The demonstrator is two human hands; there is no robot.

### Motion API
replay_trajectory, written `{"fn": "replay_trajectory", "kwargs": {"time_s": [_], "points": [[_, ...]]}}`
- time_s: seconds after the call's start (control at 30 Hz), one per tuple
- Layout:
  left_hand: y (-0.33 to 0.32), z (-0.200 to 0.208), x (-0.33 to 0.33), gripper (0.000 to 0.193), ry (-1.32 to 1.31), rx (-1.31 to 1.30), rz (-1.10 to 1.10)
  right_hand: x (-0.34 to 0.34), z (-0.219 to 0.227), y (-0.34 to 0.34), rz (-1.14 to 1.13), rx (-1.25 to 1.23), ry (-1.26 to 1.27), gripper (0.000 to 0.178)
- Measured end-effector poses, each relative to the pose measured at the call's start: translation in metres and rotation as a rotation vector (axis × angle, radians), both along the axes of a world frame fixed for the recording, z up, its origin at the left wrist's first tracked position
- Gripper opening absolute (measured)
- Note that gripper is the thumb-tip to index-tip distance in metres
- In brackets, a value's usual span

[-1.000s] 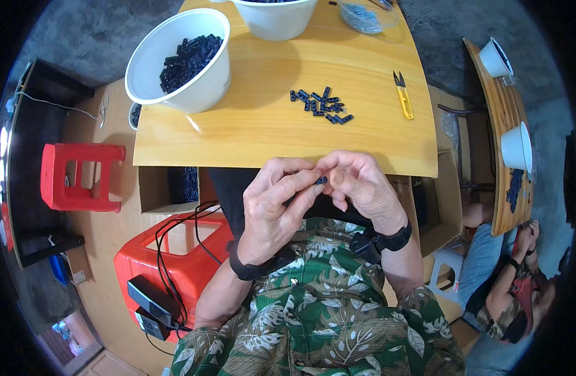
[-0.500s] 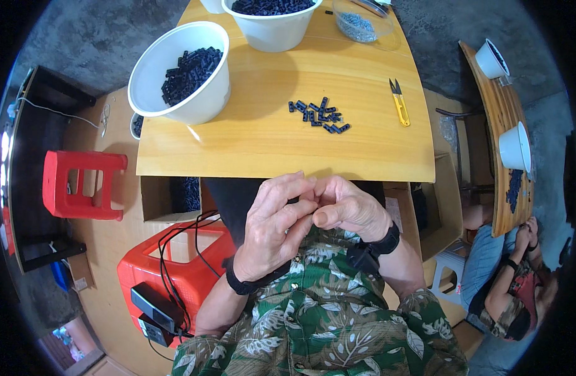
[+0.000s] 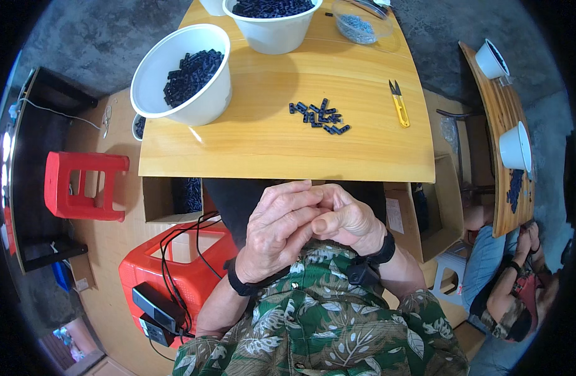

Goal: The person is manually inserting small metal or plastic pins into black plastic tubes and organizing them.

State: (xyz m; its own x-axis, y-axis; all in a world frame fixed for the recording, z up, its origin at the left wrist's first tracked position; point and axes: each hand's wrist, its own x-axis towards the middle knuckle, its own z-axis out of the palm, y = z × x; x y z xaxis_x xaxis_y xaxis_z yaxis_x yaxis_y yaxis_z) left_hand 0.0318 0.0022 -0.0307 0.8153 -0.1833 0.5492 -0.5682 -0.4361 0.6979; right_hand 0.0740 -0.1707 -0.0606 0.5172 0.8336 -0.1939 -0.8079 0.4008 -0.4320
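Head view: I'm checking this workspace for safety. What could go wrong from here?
The left hand and right hand meet off the table, so anything small between them, hidden here, could drop. The nearest bowl stands by the left edge; a bump might spill its dark parts. The snips lie with blades bare and could nick someone.

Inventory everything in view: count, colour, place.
Table: one, yellowish, centre
Side table: one, brown, right
Tubs: at least four, white, both tables
Parts: many, dark, tubs and table
Dish: one, clear, table's far right
Snips: one, yellow, table's right
Stools: two red, left; one white, right
Adapters: two, black, near red stool
Boxes: several, brown, below table
Rack: one, black, far left
Person: one, blue trousers, far right
Shirt: one, green, bottom
Wristbands: two, black, wrists
Left hand, right hand: one each, together, table's near edge; contents hidden
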Motion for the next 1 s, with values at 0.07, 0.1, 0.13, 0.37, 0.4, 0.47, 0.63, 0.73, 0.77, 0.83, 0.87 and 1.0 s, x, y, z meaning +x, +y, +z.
{"fn": "replay_trajectory", "kwargs": {"time_s": [0.07,0.1,0.13,0.37,0.4,0.47,0.63,0.73,0.77,0.83,0.87,1.0], "points": [[0.0,0.0,0.0,0.025,-0.002,0.005,0.0,0.0,0.0,0.0,0.004,0.021,0.003,0.029],[0.0,0.0,0.0,0.025,-0.001,-0.006,-0.005,0.0,0.0,0.0,0.009,0.041,0.006,0.028],[0.0,-0.001,0.0,0.025,0.0,-0.017,-0.009,0.001,0.0,0.001,0.009,0.041,0.006,0.028],[0.0,0.0,-0.001,0.023,-0.008,-0.049,-0.014,-0.001,0.005,0.002,0.015,0.135,0.006,0.027],[0.0,0.001,-0.002,0.023,-0.012,-0.045,-0.021,-0.001,0.005,0.003,0.007,0.146,-0.005,0.028],[0.0,0.0,-0.003,0.023,-0.014,-0.04,-0.026,-0.001,0.006,0.001,0.027,0.124,0.005,0.03],[0.005,0.0,-0.003,0.024,0.0,-0.111,-0.017,-0.001,0.003,0.003,0.103,0.115,0.019,0.044],[0.006,0.0,-0.004,0.026,0.001,-0.1,-0.019,0.0,0.009,0.001,0.112,0.072,0.001,0.042],[0.006,-0.001,-0.004,0.027,-0.011,-0.1,-0.023,0.0,0.009,0.0,0.112,0.072,0.002,0.042],[0.005,-0.002,-0.004,0.028,-0.024,-0.076,-0.025,0.002,0.01,-0.004,0.138,-0.05,-0.055,0.043],[0.005,-0.002,-0.004,0.029,-0.039,-0.053,-0.027,0.003,0.011,-0.005,0.136,-0.051,-0.055,0.043],[0.005,0.0,-0.007,0.03,-0.051,-0.049,-0.043,0.002,0.011,-0.004,0.148,-0.082,-0.042,0.046]]}}
